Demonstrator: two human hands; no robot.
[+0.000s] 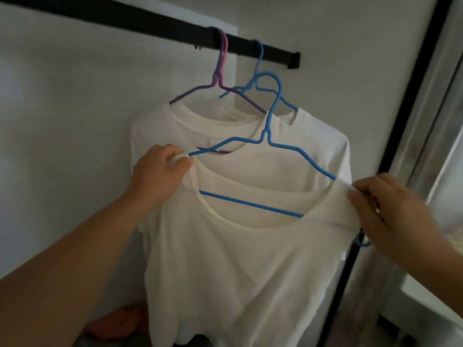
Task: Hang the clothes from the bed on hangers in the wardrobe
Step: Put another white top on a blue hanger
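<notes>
A white T-shirt [250, 266] hangs in front of me on a blue hanger [269, 126] whose hook is free in the air, below the black wardrobe rail [150, 22]. My left hand [160, 171] pinches the shirt's left shoulder at the hanger's end. My right hand [390, 211] pinches the right shoulder fabric over the other end. Behind it, two more white shirts hang from the rail, one on a purple hanger [220, 71] and one on a second blue hanger [258, 61].
The wardrobe's white back wall [62, 108] fills the left. A black frame post [400, 121] runs down the right side, with a bright glossy surface beyond it. Something orange [117, 321] lies low on the wardrobe floor.
</notes>
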